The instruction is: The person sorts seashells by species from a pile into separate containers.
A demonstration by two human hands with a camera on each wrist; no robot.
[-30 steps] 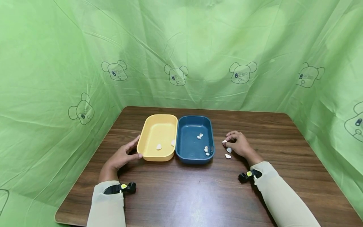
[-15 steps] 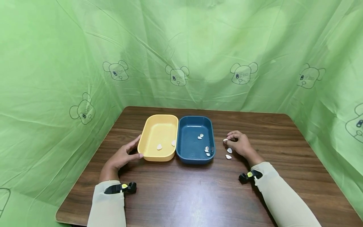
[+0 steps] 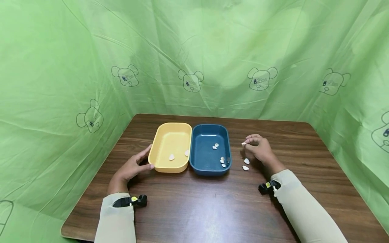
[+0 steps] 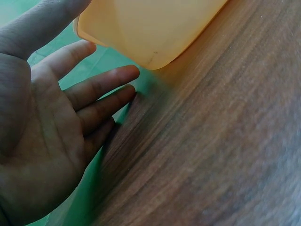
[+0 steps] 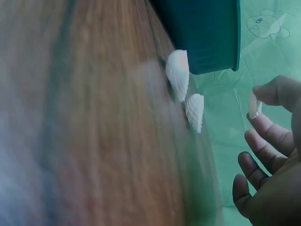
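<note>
Between thumb and index finger my right hand (image 3: pixel 260 149) pinches a small white seashell (image 5: pixel 255 104), raised above the table. Two more ribbed white shells lie below it on the wood, a nearer shell (image 3: pixel 245 168) and a farther shell (image 3: pixel 247 161). My left hand (image 3: pixel 133 166) touches the left end of a yellow bin (image 3: pixel 169 169), thumb and index finger at its wall, the other fingers extended in the left wrist view. Two shells lie in that bin. Right beside it stands a blue bin (image 3: pixel 209 171) with several shells in it.
Both bins stand side by side on a dark wooden table (image 3: pixel 194 209). A green curtain (image 3: pixel 225 40) with printed bear heads hangs around the back and sides. Each wrist wears a black strap with a camera (image 3: pixel 141 200).
My right hand has lifted its pinched shell up off the table, away from the two shells lying there. My left hand stays at the yellow bin.
</note>
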